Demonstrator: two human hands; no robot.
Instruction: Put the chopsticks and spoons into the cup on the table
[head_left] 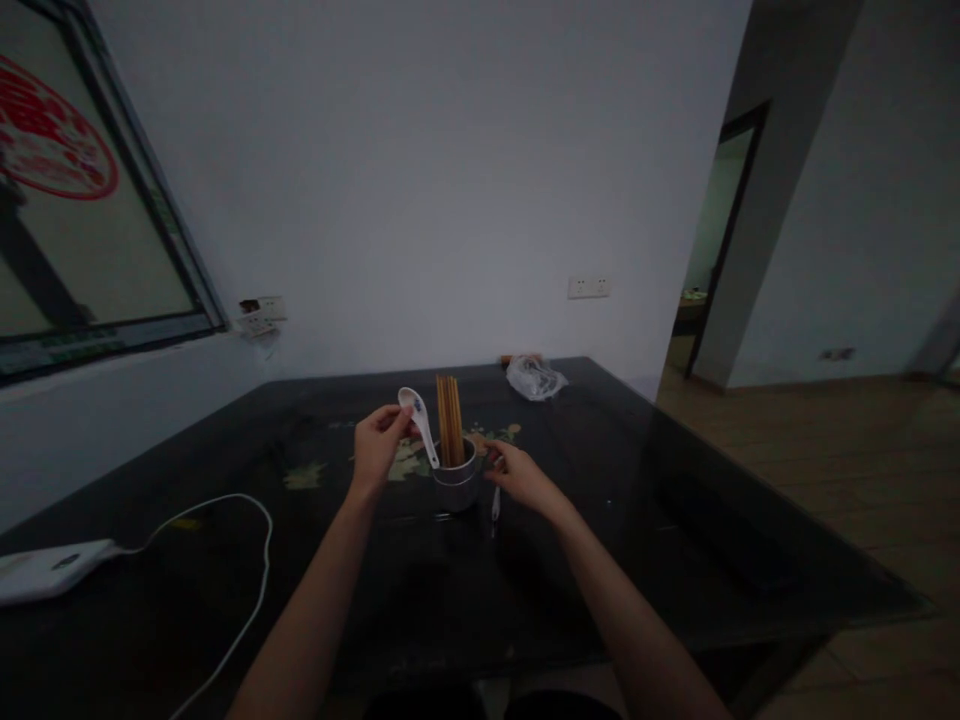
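My left hand (381, 445) pinches a white ceramic soup spoon (421, 420) by its bowl end. The spoon slants, its handle tip down at the left rim of a metal cup (456, 487). A bundle of wooden chopsticks (450, 420) stands upright in that cup. Just right of the rim is my right hand (519, 474), its fingers bent and apart, with nothing visible between them. Below those fingers, on the table, a small slender light-coloured utensil (495, 503) can be seen; its kind is unclear.
The dark glossy table (420, 620) reaches back to the wall. A crumpled clear plastic bag (535, 379) lies at the far edge. On the left are a white power strip (56, 570) and its cable (268, 560). A long dark object (724, 535) lies at right.
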